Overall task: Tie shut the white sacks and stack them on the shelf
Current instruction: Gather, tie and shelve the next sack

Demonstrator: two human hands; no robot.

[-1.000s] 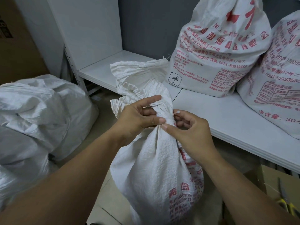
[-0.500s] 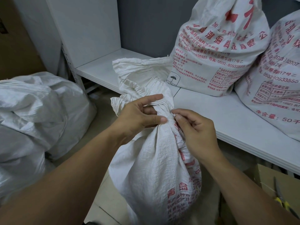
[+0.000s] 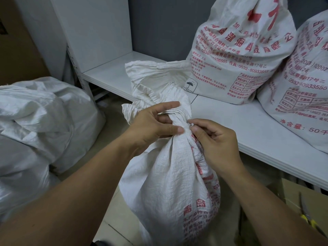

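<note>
A white woven sack point(image 3: 170, 183) with red print stands on the floor in front of me, its neck gathered into a bunch and its mouth flaring open above. My left hand point(image 3: 152, 125) grips the gathered neck from the left, thumb across the front. My right hand point(image 3: 214, 139) pinches at the right side of the neck with thumb and forefinger; what it pinches is too small to make out. Two full sacks with red print stand on the white shelf point(image 3: 248, 132): one point(image 3: 237, 50) at the back, another point(image 3: 305, 89) at the far right.
More white sacks point(image 3: 40, 121) lie heaped on the floor at the left. The shelf's white side panel point(image 3: 95, 29) rises at the back left. A cardboard box point(image 3: 301, 197) and yellow-handled pliers point(image 3: 308, 221) sit low at the right under the shelf.
My right hand has shifted slightly along the right side of the neck, its fingers now pinching close to my left thumb. My left hand keeps its grip.
</note>
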